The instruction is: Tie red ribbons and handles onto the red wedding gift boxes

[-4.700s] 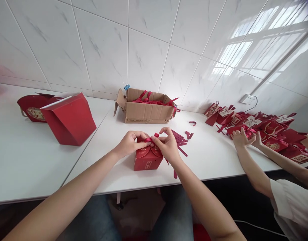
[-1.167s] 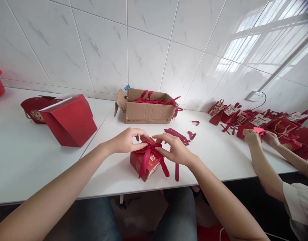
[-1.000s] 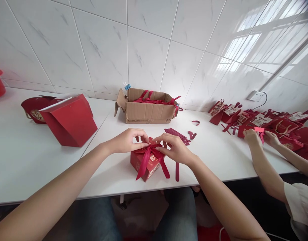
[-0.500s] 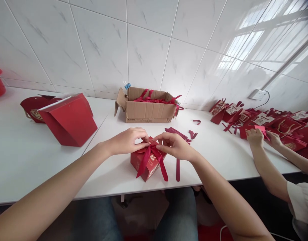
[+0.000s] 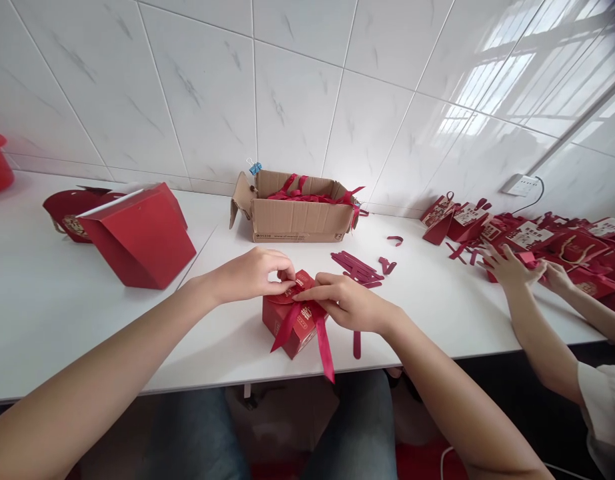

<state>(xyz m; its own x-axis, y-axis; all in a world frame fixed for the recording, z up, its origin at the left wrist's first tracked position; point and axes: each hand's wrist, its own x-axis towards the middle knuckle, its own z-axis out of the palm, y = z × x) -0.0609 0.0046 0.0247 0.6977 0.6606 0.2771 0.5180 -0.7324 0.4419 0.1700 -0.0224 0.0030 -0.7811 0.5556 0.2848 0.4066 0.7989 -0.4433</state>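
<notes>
A small red gift box (image 5: 273, 323) with gold print stands on the white table close to its front edge. A dark red ribbon (image 5: 325, 352) crosses the box top, and its two tails hang down over the front. My left hand (image 5: 257, 275) pinches the ribbon at the upper left of the knot, thumb against fingertips. From the right, my right hand (image 5: 350, 303) reaches over the knot with its index finger stretched across it and the other fingers curled on the ribbon. Those fingers partly hide the knot.
Behind stands a cardboard box (image 5: 297, 223) of ribbons. Dark red strips (image 5: 357, 267) lie to the right, one strip (image 5: 357, 345) beside the gift box. A larger red box (image 5: 142, 240) is at left. Far right, a co-worker's hands (image 5: 510, 267) work near several red boxes (image 5: 530, 235).
My right hand has shifted slightly down and laid its index finger over the knot. The right ribbon tail hangs lower. A co-worker's hand has spread its fingers.
</notes>
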